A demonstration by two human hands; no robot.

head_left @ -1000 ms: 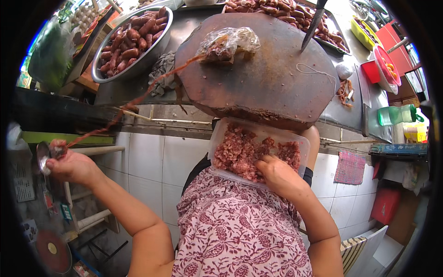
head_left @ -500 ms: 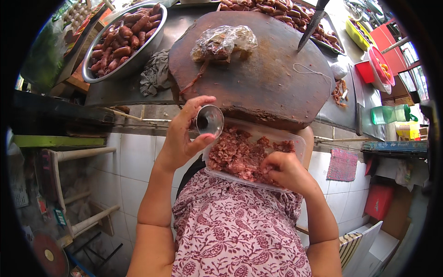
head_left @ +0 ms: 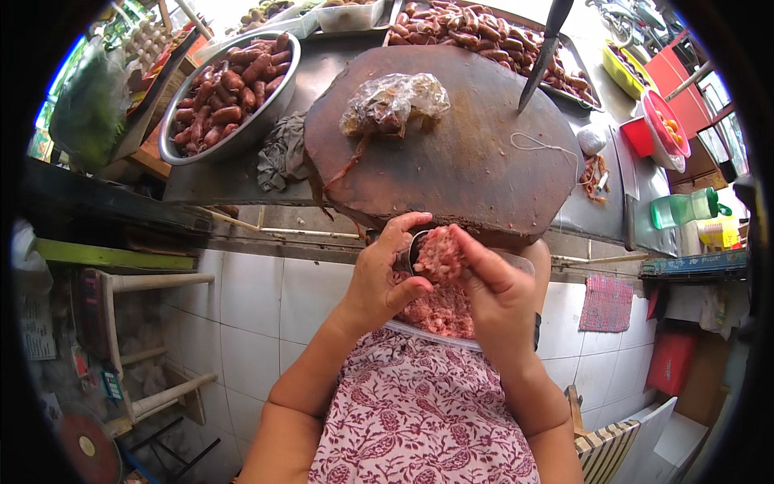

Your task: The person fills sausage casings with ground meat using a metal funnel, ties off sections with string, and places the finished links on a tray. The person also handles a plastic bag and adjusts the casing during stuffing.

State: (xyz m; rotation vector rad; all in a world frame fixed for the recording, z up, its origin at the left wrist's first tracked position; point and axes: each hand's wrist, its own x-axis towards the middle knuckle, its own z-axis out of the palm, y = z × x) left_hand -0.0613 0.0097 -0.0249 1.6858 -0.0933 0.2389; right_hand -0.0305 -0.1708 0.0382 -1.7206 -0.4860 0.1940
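My left hand (head_left: 376,278) grips a small metal funnel (head_left: 410,252), fingers wrapped round its side. Its wide mouth faces right. Against that mouth my right hand (head_left: 498,292) pinches a lump of ground meat (head_left: 440,253), which covers most of the opening. Below both hands, a clear plastic container (head_left: 520,264) rests on my lap with more ground meat in it. The funnel's narrow end is hidden behind my left hand.
A round wooden chopping block (head_left: 451,169) stands ahead, bearing a plastic bag (head_left: 395,105), white string and an upright knife (head_left: 542,60). Sausages fill a metal bowl (head_left: 286,93) and a tray (head_left: 592,101). A grey cloth (head_left: 282,153) lies beside the block.
My right hand has lifted a lump of meat out of the container to the funnel. My left hand has brought the funnel right and down, and its mouth has turned toward the meat.
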